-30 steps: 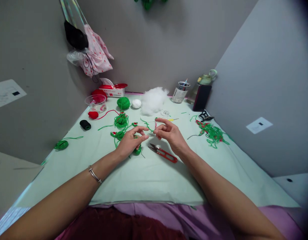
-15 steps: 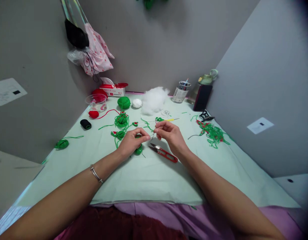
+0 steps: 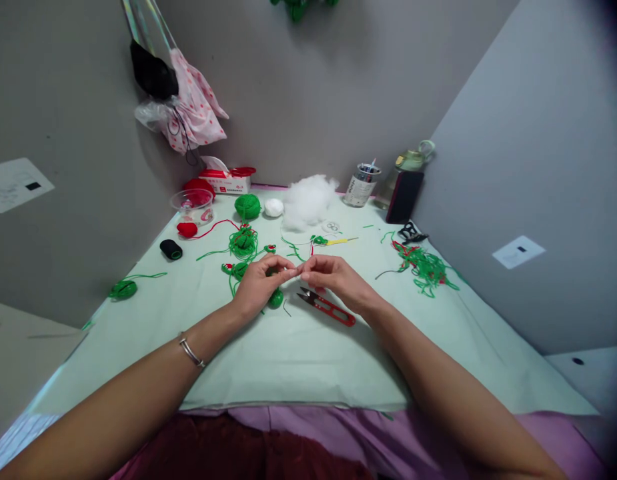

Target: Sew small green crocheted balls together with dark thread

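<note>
Left hand (image 3: 258,285) and right hand (image 3: 337,278) meet, fingertips pressed together, anything pinched indiscernible; scissors (image 3: 333,311) lie beside the right, presumably handy.

There are two hands (image 3: 258,287) (image 3: 339,278), one snipper (image 3: 332,309), one spool (image 3: 169,249), one phone (image 3: 405,198) and one bottle (image 3: 411,160).

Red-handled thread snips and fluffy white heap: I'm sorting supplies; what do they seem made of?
Red-handled thread snips: probably steel blades, grey and faintly shiny; smooth red handle, painted metal or plastic. Fluffy white heap: likely matt fibre stuffing, judging by its wispy edges.
</note>
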Tool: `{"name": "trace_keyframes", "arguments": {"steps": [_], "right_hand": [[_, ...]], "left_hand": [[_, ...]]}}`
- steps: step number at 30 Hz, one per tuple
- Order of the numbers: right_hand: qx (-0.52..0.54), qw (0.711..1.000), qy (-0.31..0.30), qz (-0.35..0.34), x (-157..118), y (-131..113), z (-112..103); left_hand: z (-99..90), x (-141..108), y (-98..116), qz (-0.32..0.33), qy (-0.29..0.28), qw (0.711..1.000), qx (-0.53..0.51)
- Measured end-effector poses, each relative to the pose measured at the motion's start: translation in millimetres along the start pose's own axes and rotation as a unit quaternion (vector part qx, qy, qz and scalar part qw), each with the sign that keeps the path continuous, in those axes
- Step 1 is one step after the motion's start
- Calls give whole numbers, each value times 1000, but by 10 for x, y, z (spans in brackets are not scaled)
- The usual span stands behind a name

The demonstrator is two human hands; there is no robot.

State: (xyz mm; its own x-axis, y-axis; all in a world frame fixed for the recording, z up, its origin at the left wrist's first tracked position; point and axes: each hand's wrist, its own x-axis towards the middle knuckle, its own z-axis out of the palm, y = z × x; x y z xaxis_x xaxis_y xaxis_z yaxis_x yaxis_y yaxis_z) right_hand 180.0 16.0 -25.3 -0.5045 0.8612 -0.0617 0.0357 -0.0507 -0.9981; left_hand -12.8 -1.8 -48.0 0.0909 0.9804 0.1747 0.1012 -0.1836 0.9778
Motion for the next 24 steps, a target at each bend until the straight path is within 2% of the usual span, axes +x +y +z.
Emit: {"name": "trace_keyframes", "arguments": {"steps": [3, 7, 13, 16, 19, 21, 22, 24], "right_hand": [[-21, 999, -26, 9, -10, -14, 28], [-20, 1000, 9, -6, -2, -51, -34], [-57, 995, 75, -25, 11, -99, -152], [-65, 991, 104, -47, 9, -155, -291], [-104, 978, 164, -78, -4, -211, -566], [-163, 953, 240, -92, -20, -218, -801], [-216, 927, 292, -90, -31, -209, -918], [-357, 842, 397, -84, -58, -177, -1123]], "left_hand": [[3, -4, 8, -6, -4, 1000, -7], [10, -12, 22, -50, -19, 998, -35], [0, -11, 32, -63, -30, 995, -68], [-10, -12, 27, -67, -28, 994, -77], [-9, -18, 30, -66, -22, 994, -82], [-3, -19, 34, -63, -17, 994, -83], [1, -17, 36, -60, -15, 995, -82], [8, -5, 33, -55, -13, 995, -77]]}}
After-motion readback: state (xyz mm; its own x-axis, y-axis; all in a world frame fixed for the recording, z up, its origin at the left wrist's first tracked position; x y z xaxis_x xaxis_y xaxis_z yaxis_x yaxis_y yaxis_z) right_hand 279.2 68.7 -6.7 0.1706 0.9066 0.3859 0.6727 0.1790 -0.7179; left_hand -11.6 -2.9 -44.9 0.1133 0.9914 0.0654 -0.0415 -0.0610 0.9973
